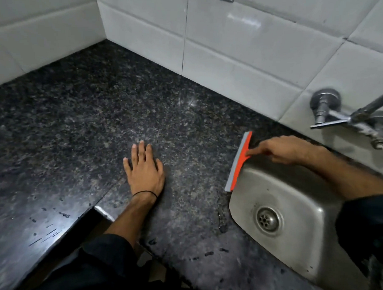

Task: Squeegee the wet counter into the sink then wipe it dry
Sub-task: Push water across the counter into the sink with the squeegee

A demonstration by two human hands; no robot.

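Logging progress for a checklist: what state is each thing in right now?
Counter, droplets near its front edge.
Sink, empty, drain uncovered.
Squeegee, blade at the sink's left rim.
Right hand, holds the squeegee.
Left hand, flat on the counter, fingers straight.
Tap, no stream seen into the sink.

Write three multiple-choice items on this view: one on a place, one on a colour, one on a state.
1. Where is the wide-bladed plastic squeegee? A) along the stainless steel sink's left rim B) in the drain C) against the wall
2. Its body colour? A) blue B) orange C) green
3. How is the left hand? A) fisted B) gripping a cloth C) flat on the dark speckled stone counter
Key: 1 A, the right hand holds it there; 2 B, orange behind a grey blade; 3 C, fingers straight, palm down.
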